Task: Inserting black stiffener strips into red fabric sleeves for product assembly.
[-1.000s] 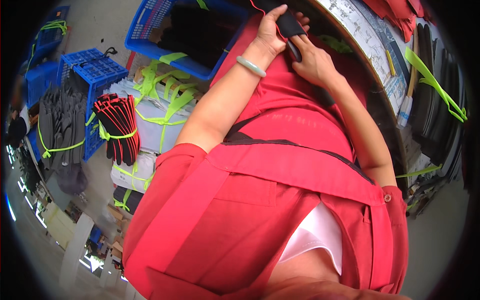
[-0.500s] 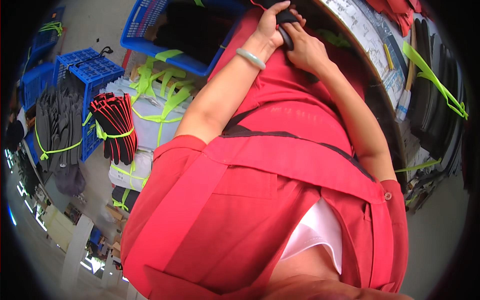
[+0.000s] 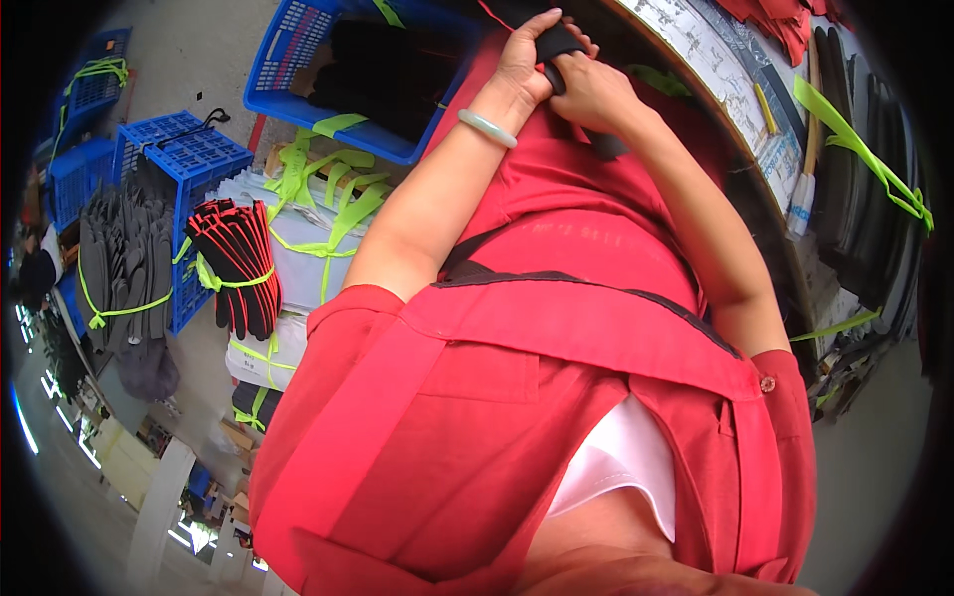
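Observation:
At the top middle, over my red apron, both hands work on a black glove with finger-like ends. My left hand, below a pale green bangle, is closed round it, thumb pointing up. Pressed against it from the right, my right hand grips the glove with bent fingers. A dark end hangs below my right palm. Part of the glove is hidden by my fingers.
A blue crate of dark pieces stands left of my hands. Further left are a tied bundle of black-and-red gloves, grey gloves and another blue crate. A worktable curves along the right, near tied dark strips.
Both hands have shifted slightly left. My right fingers are more bent against the glove, and more of its dark end shows below my right hand.

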The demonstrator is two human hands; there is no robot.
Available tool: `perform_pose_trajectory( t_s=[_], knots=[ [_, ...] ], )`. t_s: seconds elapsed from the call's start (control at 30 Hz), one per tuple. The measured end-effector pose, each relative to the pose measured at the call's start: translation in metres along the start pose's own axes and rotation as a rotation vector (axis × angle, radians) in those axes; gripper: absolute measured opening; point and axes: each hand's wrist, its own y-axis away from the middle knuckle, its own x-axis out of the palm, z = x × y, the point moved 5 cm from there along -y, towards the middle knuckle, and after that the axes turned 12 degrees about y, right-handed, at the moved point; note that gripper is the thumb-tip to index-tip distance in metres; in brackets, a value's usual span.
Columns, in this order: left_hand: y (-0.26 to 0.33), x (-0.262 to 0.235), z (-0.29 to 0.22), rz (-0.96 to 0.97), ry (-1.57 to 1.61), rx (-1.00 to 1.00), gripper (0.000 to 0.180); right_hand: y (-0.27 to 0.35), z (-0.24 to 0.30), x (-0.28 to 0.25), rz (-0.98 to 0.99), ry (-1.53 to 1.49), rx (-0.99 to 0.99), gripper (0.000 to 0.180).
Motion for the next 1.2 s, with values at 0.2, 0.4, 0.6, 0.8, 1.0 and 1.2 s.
perform_pose_trajectory(
  t_s=[0.2, 0.4, 0.6, 0.8, 1.0, 1.2],
  knots=[
    [0.001, -0.004, 0.005, 0.098, 0.036, -0.076, 0.023, 0.034, -0.001, 0.008, -0.17, -0.047, -0.026, 0.056],
    [0.017, 0.02, 0.016, -0.072, -0.14, 0.045, 0.027, 0.018, -0.008, 0.0, -0.069, -0.08, 0.008, 0.054],
    [0.009, 0.004, 0.003, -0.03, -0.102, -0.026, 0.019, 0.023, 0.0, 0.002, -0.019, 0.001, -0.017, 0.042],
    [0.009, 0.008, 0.002, 0.029, -0.038, -0.074, 0.018, 0.032, -0.006, -0.014, 0.038, -0.078, -0.306, 0.069],
    [0.008, 0.013, 0.007, 0.041, 0.036, -0.179, 0.021, 0.081, -0.014, 0.018, -0.405, 0.072, -0.237, 0.074],
    [0.008, 0.011, -0.003, -0.005, 0.192, -0.218, 0.022, 0.064, -0.003, 0.025, -0.452, 0.085, -0.196, 0.071]
  ],
)
